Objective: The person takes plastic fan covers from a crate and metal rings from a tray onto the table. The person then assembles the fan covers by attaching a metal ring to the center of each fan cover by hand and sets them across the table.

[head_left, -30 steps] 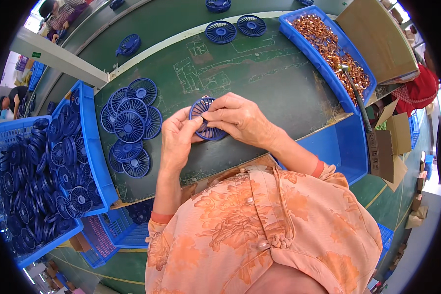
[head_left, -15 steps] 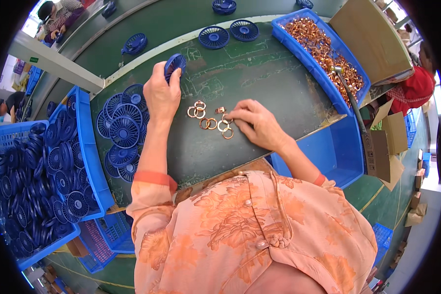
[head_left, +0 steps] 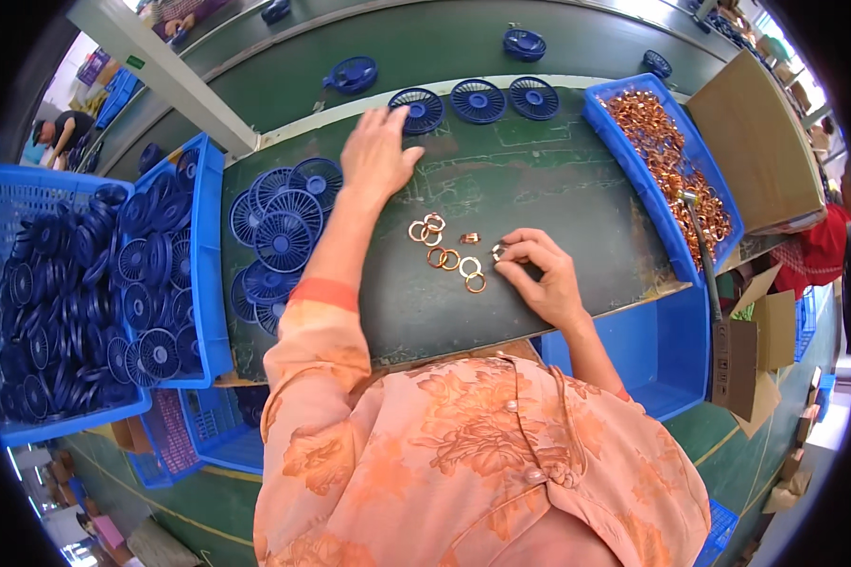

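My left hand [head_left: 376, 156] reaches to the far edge of the green tabletop. Its thumb stands apart from the fingers, and the fingertips are at the rim of a round blue fan grille [head_left: 417, 111] that lies flat. Two more blue grilles, one in the middle [head_left: 478, 101] and one at the right [head_left: 534, 98], lie in a row beside it. My right hand [head_left: 545, 276] pinches a copper-coloured metal ring [head_left: 498, 252] between thumb and fingertips, just above the tabletop. Left of it several loose copper rings [head_left: 442, 258] lie in small groups.
Blue grilles are heaped on the table's left [head_left: 285, 240] and fill a blue crate [head_left: 206, 312] beyond. A blue tray [head_left: 603, 128] of copper rings stands at the right, with a cardboard box [head_left: 761, 142] behind. Past the far edge runs a green conveyor [head_left: 435, 52] carrying blue fan parts.
My left hand has moved to the far edge and set its grille down beside the two others. My right hand has drawn rightward from the loose rings with one ring pinched. The view has shifted.
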`<state>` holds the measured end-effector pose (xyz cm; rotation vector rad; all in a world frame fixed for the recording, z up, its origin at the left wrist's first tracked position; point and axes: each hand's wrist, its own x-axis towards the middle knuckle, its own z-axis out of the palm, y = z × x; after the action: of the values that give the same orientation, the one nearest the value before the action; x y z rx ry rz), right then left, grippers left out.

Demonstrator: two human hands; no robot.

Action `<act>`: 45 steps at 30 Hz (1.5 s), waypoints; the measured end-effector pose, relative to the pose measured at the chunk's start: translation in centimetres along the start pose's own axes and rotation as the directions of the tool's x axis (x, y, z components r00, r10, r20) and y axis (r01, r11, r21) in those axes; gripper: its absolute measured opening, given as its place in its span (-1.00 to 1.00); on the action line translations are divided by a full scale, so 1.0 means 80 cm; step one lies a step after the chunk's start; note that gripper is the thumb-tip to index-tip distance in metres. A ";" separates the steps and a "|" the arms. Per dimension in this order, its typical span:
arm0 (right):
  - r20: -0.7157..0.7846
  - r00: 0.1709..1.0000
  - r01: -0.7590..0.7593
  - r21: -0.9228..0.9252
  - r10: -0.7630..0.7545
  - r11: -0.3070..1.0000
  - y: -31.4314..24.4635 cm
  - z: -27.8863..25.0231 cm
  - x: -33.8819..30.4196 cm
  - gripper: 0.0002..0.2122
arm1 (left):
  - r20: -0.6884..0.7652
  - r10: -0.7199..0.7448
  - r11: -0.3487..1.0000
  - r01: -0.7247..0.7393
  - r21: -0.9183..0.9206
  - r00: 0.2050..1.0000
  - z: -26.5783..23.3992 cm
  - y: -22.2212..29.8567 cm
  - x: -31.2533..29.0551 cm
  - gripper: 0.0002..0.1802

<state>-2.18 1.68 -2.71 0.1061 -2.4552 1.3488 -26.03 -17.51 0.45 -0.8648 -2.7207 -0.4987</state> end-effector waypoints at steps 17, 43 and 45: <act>0.243 0.886 -0.414 0.797 0.394 0.440 -0.030 0.014 0.025 -0.81 | 0.130 -0.145 0.881 0.187 -0.435 0.981 -0.092 -0.035 -0.082 -0.24; -0.070 0.983 0.169 0.009 -0.168 0.986 -0.092 0.059 0.062 -0.78 | 0.390 -0.248 -0.263 0.326 -0.908 0.887 -0.042 0.073 -0.183 -0.58; -0.058 0.981 0.180 -0.066 -0.184 0.982 -0.090 0.060 0.063 -0.78 | 0.359 -0.269 -0.175 0.321 -0.931 0.894 -0.040 0.073 -0.186 -0.58</act>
<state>-6.50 -5.78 2.37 0.2617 -2.3664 1.1813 -10.33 -21.89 -0.10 -0.2446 -1.9569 -2.9309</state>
